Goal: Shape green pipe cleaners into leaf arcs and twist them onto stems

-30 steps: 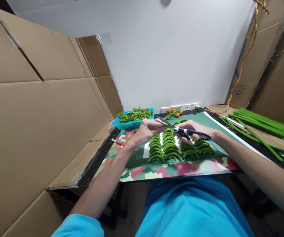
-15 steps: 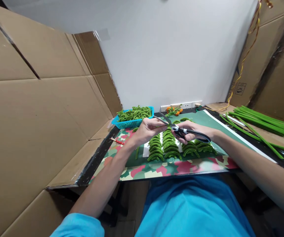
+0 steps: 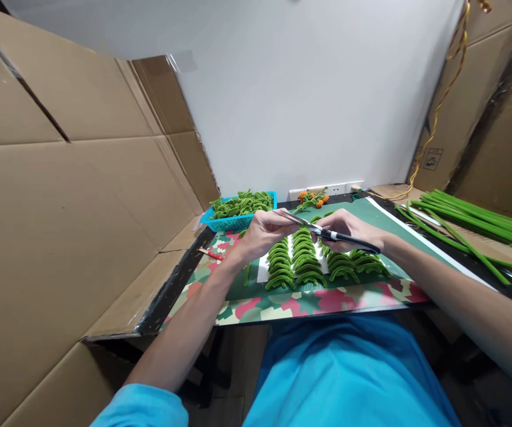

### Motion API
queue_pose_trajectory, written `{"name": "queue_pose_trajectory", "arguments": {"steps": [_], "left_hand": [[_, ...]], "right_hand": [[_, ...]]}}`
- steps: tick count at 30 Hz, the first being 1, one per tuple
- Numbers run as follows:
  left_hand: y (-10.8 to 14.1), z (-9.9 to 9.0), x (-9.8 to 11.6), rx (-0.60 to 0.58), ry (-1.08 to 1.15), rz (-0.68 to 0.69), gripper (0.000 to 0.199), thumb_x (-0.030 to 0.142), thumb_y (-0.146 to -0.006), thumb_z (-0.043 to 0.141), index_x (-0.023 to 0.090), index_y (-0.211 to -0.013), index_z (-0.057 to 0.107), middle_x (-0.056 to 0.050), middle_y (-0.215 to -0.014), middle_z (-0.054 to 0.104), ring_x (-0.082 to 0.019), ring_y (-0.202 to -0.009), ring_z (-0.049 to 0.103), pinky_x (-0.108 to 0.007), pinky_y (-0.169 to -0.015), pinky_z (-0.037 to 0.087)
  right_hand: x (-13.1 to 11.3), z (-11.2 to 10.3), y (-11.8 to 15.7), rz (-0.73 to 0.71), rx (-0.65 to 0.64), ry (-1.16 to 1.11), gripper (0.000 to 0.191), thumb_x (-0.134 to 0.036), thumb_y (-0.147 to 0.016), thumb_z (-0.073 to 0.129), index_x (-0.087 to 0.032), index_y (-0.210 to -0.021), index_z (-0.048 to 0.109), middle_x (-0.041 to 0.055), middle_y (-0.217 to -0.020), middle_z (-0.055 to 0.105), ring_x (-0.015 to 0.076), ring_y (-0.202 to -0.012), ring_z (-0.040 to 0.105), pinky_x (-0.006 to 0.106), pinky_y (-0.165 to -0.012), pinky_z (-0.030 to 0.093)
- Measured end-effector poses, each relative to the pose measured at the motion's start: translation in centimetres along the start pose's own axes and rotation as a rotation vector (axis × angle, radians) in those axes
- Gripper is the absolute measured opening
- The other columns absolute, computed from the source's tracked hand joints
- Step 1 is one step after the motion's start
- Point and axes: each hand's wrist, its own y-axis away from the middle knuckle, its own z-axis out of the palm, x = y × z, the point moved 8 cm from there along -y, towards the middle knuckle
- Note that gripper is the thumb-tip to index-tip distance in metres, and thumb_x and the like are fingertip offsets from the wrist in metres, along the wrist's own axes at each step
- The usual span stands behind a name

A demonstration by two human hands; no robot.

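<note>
My right hand (image 3: 347, 228) grips black-handled scissors (image 3: 349, 238), its fingers wrapped round the handles. The blades point left and reach my left hand (image 3: 267, 232), close to the fingertips. My left hand is closed in a pinch; what it holds is hidden by the fingers and the blades. Below both hands lie rows of bent, fuzzy green pipe-cleaner pieces (image 3: 304, 258), partly over white paper (image 3: 263, 270) on a green mat (image 3: 375, 214). A single short green piece (image 3: 247, 274) lies left of the rows.
A blue basket (image 3: 233, 223) heaped with green fuzzy pieces stands at the back left. Orange flower-like pieces (image 3: 320, 198) lie near a power strip (image 3: 338, 189). Long green stems (image 3: 482, 219) are on the right. Cardboard walls (image 3: 82, 196) flank the table; a red-wrapped stick (image 3: 211, 254) lies left.
The scissors have turned in my right hand, and their blades, spread apart before, now look closer together. My left hand stays nearly in place.
</note>
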Motion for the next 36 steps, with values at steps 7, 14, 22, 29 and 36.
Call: {"name": "queue_pose_trajectory", "arguments": {"steps": [7, 14, 22, 29, 36], "left_hand": [[-0.1, -0.3, 0.4, 0.028, 0.022, 0.009, 0.03, 0.041, -0.08, 0.092, 0.017, -0.098, 0.089, -0.01, -0.082, 0.074, -0.012, -0.068, 0.062, -0.025, -0.062, 0.05], [0.2, -0.2, 0.0, 0.002, 0.001, -0.091, 0.033, 0.043, -0.08, 0.092, 0.014, -0.097, 0.088, -0.006, -0.074, 0.069, -0.006, -0.052, 0.048, -0.021, -0.046, 0.036], [0.6, -0.9, -1.8, 0.035, 0.027, -0.216, 0.037, 0.046, -0.079, 0.091, 0.014, -0.097, 0.083, 0.001, -0.058, 0.059, -0.004, -0.042, 0.039, -0.02, -0.039, 0.025], [0.3, -1.8, -1.5, 0.147, 0.101, -0.194, 0.036, 0.043, -0.078, 0.091, 0.015, -0.1, 0.081, 0.002, -0.058, 0.06, -0.004, -0.039, 0.039, -0.02, -0.037, 0.025], [0.3, -3.7, -2.1, 0.337, 0.053, -0.188, 0.036, 0.043, -0.078, 0.089, 0.015, -0.098, 0.08, 0.0, -0.068, 0.068, -0.004, -0.037, 0.044, -0.02, -0.034, 0.025]], "right_hand": [[0.3, -0.7, 0.3, -0.007, 0.074, 0.017, 0.037, -0.04, -0.077, 0.082, -0.012, -0.102, 0.074, -0.0041, -0.067, 0.047, 0.0099, -0.06, 0.034, 0.025, -0.053, 0.027], [0.4, -0.9, 0.4, -0.03, 0.005, 0.123, 0.043, -0.043, -0.084, 0.082, -0.015, -0.115, 0.073, -0.0017, -0.079, 0.056, 0.0126, -0.068, 0.044, 0.025, -0.059, 0.033], [-0.6, -2.4, 0.8, -0.117, 0.042, 0.309, 0.063, -0.051, -0.08, 0.088, -0.019, -0.132, 0.073, 0.0073, -0.114, 0.072, 0.0252, -0.098, 0.063, 0.033, -0.083, 0.049], [0.4, -5.3, 2.1, -0.064, 0.154, 0.336, 0.075, -0.053, -0.071, 0.094, -0.017, -0.134, 0.075, 0.0103, -0.119, 0.075, 0.0317, -0.106, 0.067, 0.04, -0.092, 0.052], [2.5, -9.2, 3.3, -0.001, 0.38, 0.489, 0.072, -0.057, -0.078, 0.086, -0.014, -0.135, 0.075, 0.0059, -0.097, 0.074, 0.0241, -0.083, 0.064, 0.034, -0.075, 0.047]]}}
